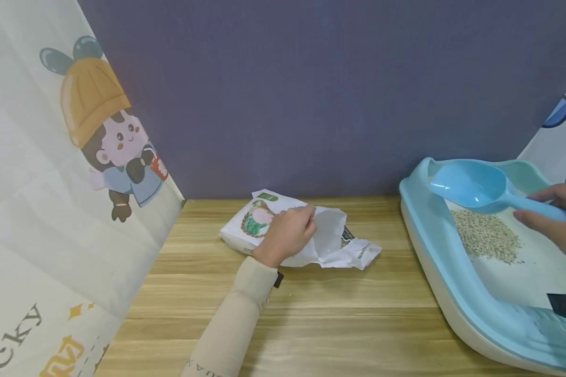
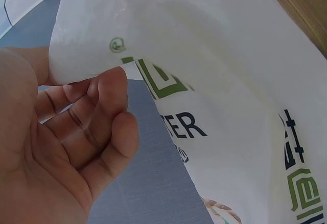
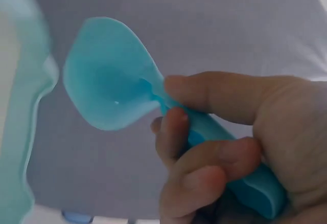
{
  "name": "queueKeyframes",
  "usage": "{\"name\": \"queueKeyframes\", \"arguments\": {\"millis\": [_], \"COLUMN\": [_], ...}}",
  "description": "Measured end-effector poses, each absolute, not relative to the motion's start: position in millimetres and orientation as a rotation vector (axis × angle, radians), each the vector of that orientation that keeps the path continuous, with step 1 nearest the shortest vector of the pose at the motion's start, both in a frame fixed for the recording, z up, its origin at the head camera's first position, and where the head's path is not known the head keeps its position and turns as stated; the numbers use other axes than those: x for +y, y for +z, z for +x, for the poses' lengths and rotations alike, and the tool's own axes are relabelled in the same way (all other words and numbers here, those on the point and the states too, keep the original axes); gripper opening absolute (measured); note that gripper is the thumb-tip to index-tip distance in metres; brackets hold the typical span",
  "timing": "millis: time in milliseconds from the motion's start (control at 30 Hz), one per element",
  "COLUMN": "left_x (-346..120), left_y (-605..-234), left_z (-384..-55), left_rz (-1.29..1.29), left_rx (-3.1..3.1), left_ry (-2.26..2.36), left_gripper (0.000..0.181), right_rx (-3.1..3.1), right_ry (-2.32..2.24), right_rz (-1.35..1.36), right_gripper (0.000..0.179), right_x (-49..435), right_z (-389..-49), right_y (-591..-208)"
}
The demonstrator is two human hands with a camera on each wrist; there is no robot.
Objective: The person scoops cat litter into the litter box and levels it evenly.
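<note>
A white printed litter bag (image 1: 330, 230) lies on its side on the wooden table, its torn mouth facing right. My left hand (image 1: 290, 233) pinches the upper edge of that mouth between thumb and curled fingers; the left wrist view shows the bag's film (image 2: 230, 96) hanging from this hand (image 2: 82, 127). Over the litter box my right hand (image 1: 558, 220) grips a blue scoop (image 1: 471, 183) by its handle. In the right wrist view the scoop's bowl (image 3: 110, 75) looks empty, and the fingers of the right hand (image 3: 214, 132) wrap the handle.
The litter box (image 1: 434, 262), blue-rimmed with a white base, stands at the right of the table (image 1: 339, 324). A heap of pellet litter (image 1: 486, 235) lies on its floor. A dark blue wall (image 1: 311, 94) rises behind, and a printed white curtain (image 1: 37, 209) hangs at left.
</note>
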State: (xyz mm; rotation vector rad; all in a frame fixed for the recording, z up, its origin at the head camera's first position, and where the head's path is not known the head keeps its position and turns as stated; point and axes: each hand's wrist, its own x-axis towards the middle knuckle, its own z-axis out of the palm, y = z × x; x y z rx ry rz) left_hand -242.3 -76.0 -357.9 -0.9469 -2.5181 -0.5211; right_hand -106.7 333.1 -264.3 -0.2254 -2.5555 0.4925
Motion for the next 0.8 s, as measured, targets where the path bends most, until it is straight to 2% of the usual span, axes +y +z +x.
{"name": "queueKeyframes", "arguments": {"millis": [167, 300, 533, 800], "left_x": [-74.6, -74.0, -72.4, -71.7], "left_y": [-357.6, -357.1, -356.2, -356.1], "left_z": [-242.5, -241.1, -239.2, -238.4], "left_rz": [-0.95, -0.954, -0.946, -0.945], "left_rx": [-2.523, -2.53, -2.538, -2.549], "left_ry": [-0.525, -0.533, -0.534, -0.518], "left_gripper": [0.023, 0.024, 0.024, 0.024], "right_rx": [-2.746, -2.891, -2.99, -2.986], "right_ry": [0.399, 0.38, 0.47, 0.533], "right_rz": [-0.117, -0.013, 0.224, 0.372], "right_gripper": [0.048, 0.048, 0.037, 0.027], "right_x": [296.9, 274.6, 233.4, 181.9], "right_z": [-104.1, -107.0, -115.7, -136.4], "right_y": [-250.2, -249.7, -261.6, -278.3]}}
